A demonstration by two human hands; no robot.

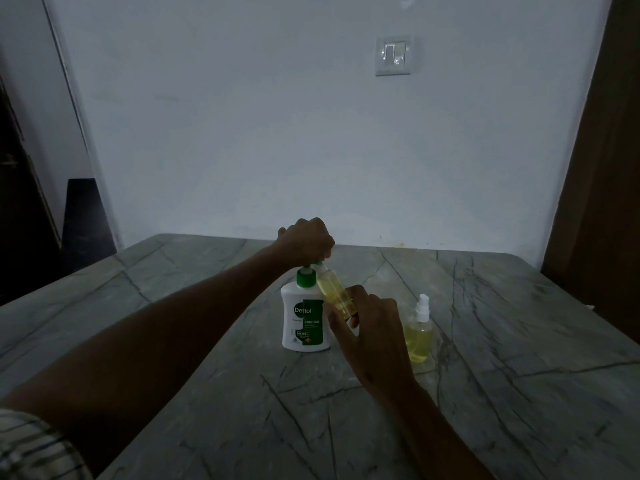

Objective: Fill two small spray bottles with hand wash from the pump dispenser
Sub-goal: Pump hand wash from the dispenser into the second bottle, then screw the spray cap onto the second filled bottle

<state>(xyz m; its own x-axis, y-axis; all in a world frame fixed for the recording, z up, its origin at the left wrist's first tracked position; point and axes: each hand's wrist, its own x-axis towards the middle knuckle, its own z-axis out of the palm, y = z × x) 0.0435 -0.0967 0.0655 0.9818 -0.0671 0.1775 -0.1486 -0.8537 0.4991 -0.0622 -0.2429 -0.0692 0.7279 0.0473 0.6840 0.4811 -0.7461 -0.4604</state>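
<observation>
Grey marble table [485, 393] held white Dettol pump dispenser [304, 323], label "Dettol ORIGINAL", "99.99%". I saw left hand [306, 240] fisted over pump head, right hand [372, 337] pinching tilted open spray bottle [334, 292] under nozzle. Capped spray bottle [419, 332] stood just right of right hand.
</observation>
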